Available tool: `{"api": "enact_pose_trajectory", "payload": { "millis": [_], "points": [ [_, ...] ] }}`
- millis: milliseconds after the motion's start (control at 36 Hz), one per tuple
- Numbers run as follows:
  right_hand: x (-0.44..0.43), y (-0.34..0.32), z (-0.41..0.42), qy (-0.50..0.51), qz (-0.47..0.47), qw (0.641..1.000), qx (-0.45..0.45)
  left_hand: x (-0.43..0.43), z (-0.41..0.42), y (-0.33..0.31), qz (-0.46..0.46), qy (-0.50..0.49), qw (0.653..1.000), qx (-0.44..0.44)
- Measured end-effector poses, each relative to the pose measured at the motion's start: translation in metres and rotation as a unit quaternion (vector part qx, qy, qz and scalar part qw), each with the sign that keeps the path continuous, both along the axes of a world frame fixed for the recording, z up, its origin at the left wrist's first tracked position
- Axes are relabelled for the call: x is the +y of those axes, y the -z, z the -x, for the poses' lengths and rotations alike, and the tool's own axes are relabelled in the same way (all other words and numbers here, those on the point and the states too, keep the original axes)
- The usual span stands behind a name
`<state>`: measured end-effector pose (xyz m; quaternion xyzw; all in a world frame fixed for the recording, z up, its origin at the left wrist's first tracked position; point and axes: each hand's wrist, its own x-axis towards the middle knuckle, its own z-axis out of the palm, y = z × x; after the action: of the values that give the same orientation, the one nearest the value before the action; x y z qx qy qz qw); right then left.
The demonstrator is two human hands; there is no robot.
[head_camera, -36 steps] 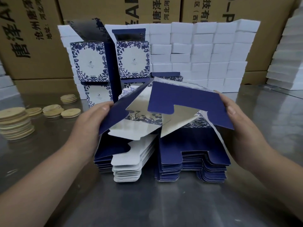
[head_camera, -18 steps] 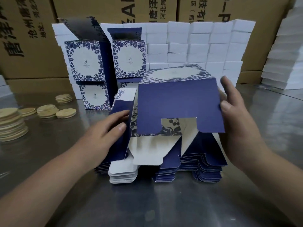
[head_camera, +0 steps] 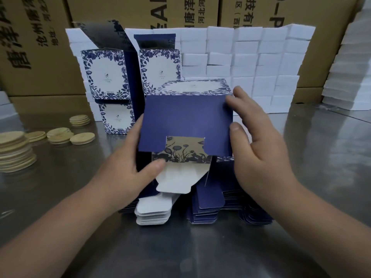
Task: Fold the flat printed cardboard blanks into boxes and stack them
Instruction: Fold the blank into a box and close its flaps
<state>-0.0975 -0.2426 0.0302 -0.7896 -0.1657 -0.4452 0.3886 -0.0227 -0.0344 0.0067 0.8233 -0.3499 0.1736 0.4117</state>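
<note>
Brown cartons (head_camera: 40, 47) back the steel tabletop (head_camera: 200, 249); above the blank stack (head_camera: 204, 209), left hand (head_camera: 128, 175) and right hand (head_camera: 259, 157) hold a half-folded blue box (head_camera: 186, 121), each grip clasping one side.

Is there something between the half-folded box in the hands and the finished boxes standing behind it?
Nothing visible. The box, held by the left hand and right hand, is in front of the finished boxes; the blanks lie below it.
</note>
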Motion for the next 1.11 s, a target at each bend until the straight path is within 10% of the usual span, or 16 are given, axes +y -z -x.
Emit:
{"api": "enact_pose_trajectory", "payload": {
  "millis": [389, 1111],
  "points": [
    [-0.005, 0.006, 0.012, 0.004, 0.175, 0.980, 0.092, -0.006, 0.018, -0.004, 0.054, -0.011, 0.998, -0.026],
    [-0.019, 0.021, 0.005, 0.014, 0.124, 0.991, 0.049, -0.006, 0.010, 0.002, 0.000, -0.067, 0.989, -0.135]
  ]
}}
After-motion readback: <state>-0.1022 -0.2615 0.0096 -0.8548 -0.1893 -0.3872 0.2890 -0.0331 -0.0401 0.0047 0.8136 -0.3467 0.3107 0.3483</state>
